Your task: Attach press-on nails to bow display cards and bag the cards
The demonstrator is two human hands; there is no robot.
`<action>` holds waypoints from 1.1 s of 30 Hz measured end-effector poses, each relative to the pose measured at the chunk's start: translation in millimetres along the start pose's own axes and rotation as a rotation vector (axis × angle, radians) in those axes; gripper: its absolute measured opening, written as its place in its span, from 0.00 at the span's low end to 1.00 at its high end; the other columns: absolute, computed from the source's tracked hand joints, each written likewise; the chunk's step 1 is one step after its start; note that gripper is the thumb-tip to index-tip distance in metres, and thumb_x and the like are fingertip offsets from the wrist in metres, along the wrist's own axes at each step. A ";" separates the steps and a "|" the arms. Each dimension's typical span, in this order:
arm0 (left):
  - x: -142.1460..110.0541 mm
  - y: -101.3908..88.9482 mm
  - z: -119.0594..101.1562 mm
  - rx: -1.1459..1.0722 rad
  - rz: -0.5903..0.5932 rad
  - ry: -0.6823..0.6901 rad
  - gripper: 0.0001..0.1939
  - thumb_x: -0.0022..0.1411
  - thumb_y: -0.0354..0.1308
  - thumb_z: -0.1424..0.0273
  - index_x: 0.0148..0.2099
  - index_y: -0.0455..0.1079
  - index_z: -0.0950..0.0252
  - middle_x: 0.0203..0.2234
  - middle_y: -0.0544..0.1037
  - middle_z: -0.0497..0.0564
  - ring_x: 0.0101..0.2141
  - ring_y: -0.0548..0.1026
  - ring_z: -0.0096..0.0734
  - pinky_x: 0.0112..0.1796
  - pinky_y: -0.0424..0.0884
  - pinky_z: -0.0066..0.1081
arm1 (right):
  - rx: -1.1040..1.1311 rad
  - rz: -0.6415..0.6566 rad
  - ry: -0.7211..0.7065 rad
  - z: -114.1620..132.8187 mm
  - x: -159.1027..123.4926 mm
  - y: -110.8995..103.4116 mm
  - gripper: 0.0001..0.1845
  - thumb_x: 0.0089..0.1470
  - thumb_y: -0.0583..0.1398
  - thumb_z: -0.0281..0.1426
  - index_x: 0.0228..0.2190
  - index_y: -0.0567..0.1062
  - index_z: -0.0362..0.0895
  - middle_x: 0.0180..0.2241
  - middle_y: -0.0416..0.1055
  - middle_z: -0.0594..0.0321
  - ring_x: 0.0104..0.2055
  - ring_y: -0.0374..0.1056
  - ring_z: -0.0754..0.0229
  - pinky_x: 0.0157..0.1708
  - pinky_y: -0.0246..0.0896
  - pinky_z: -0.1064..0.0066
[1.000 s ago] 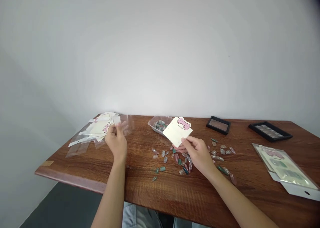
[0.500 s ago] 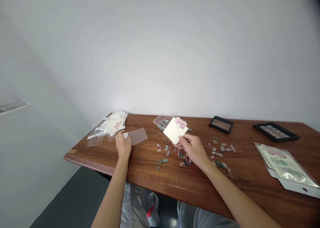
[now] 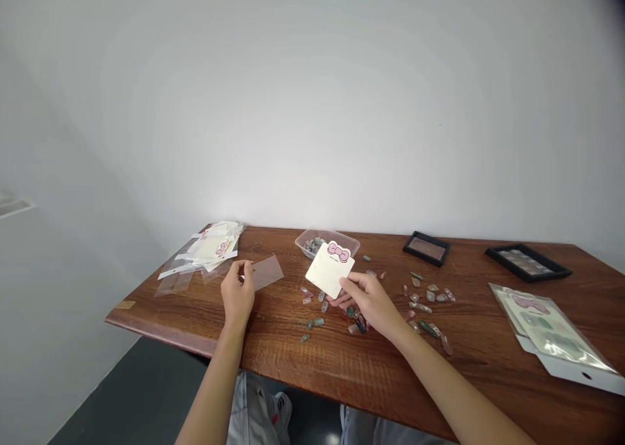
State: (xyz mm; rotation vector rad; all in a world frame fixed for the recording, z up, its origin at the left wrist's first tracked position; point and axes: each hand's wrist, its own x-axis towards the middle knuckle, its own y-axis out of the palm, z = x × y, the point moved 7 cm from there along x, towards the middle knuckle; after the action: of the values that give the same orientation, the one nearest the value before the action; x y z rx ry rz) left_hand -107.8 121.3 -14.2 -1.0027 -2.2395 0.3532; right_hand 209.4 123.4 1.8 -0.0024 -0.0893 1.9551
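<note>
My right hand [image 3: 371,302] grips the lower edge of a cream card [image 3: 330,270] printed with a pink bow, which tilts up over the wooden table [image 3: 293,354]. Loose polished stone beads [image 3: 317,308] lie scattered around and under that hand. My left hand [image 3: 237,293] is at the near edge of a transparent plastic sleeve [image 3: 266,273], its fingertips pinching the sleeve, which stays low over the tabletop. A pile of cards and sleeves [image 3: 209,250] lies just beyond my left hand.
A transparent plastic tub [image 3: 326,242] holding more beads stands at the back edge. Black-framed trays [image 3: 426,248] [image 3: 528,263] sit at the back right. A foil-backed packet [image 3: 551,336] lies at the right. The table's left corner and front edge are close by.
My left hand has brought the sleeve down from the air to just above the table. The card has shifted slightly left in my right hand, and the view has turned a little.
</note>
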 end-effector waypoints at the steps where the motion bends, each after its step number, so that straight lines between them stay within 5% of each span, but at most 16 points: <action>1: -1.6 0.9 -0.2 -0.017 0.027 -0.002 0.17 0.69 0.59 0.63 0.56 0.70 0.65 0.50 0.76 0.56 0.44 0.77 0.39 0.44 0.77 0.44 | 0.014 0.021 0.009 -1.0 0.3 2.5 0.27 0.59 0.59 0.51 0.40 0.80 0.40 0.34 0.83 0.52 0.36 0.80 0.49 0.35 0.75 0.61; 13: -13.3 4.6 -4.6 -0.332 0.194 -0.148 0.14 0.69 0.58 0.61 0.50 0.72 0.66 0.44 0.78 0.54 0.40 0.77 0.36 0.41 0.76 0.41 | 0.120 0.201 0.089 -1.6 -6.9 22.2 0.27 0.59 0.59 0.53 0.33 0.77 0.40 0.30 0.82 0.52 0.31 0.79 0.57 0.31 0.72 0.70; 19: -47.0 33.9 -60.9 -0.816 0.631 -0.205 0.19 0.68 0.55 0.54 0.34 0.71 0.65 0.38 0.80 0.56 0.37 0.78 0.37 0.42 0.73 0.40 | 0.191 0.298 0.107 1.3 -11.7 28.8 0.27 0.59 0.60 0.53 0.31 0.76 0.40 0.28 0.82 0.54 0.29 0.79 0.59 0.28 0.70 0.74; 22: -78.8 49.2 -89.7 -1.020 0.832 -0.290 0.21 0.65 0.56 0.51 0.39 0.74 0.65 0.41 0.81 0.60 0.42 0.79 0.47 0.43 0.72 0.41 | 0.234 0.347 0.126 1.0 -14.2 33.4 0.28 0.58 0.60 0.54 0.29 0.76 0.39 0.26 0.81 0.52 0.27 0.79 0.58 0.25 0.69 0.75; 28: -115.5 69.6 -122.1 -1.273 1.002 -0.445 0.30 0.59 0.58 0.44 0.44 0.78 0.68 0.40 0.83 0.62 0.45 0.79 0.56 0.48 0.71 0.47 | 0.276 0.387 0.138 3.0 -17.8 34.2 0.27 0.57 0.61 0.53 0.26 0.75 0.40 0.24 0.80 0.54 0.23 0.77 0.59 0.21 0.67 0.75; 33: -120.5 66.1 -147.7 -1.388 1.051 -0.462 0.31 0.57 0.60 0.46 0.50 0.78 0.67 0.45 0.82 0.62 0.48 0.78 0.59 0.49 0.72 0.49 | 0.196 0.403 0.109 7.0 -21.0 32.4 0.30 0.58 0.57 0.55 0.26 0.76 0.40 0.24 0.79 0.52 0.23 0.76 0.58 0.21 0.68 0.73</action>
State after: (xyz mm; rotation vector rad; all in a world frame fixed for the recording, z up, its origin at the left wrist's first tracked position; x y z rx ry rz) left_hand 86.7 73.6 10.7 -3.0353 -1.9118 -0.7867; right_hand 187.1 91.4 5.8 0.0029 0.1893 2.3539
